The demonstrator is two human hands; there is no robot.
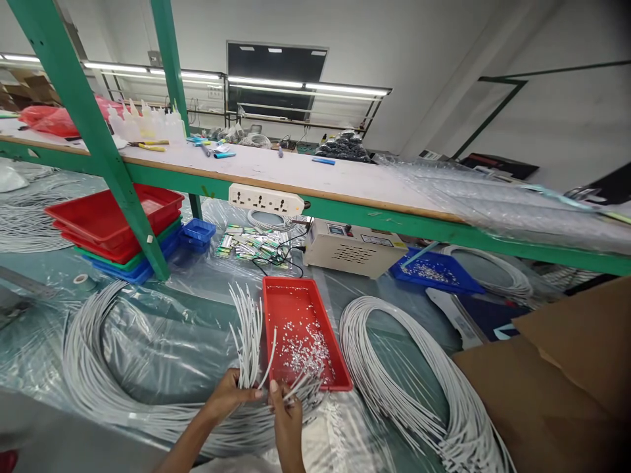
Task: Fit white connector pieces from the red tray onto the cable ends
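Note:
My left hand [234,395] is closed round a bundle of thin grey-white cables [250,335], their cut ends pointing up and fanning apart. Close beside it, my right hand [286,414] pinches one cable of the same kind; the fingertips partly hide the grip. Other cable ends lie just right of that hand. The long coil [98,368] of these cables curves round to the left. Behind my hands stands a red tray [283,309] scattered with small whitish bits, mostly toward its near end.
Right of the tray lies another cable coil [419,348], with cardboard [552,387] beyond it. A beige machine [355,246] and a blue tray [438,269] stand under the green-edged shelf [355,220]. Stacked trays [118,226] stand at the left, by a green post [118,164].

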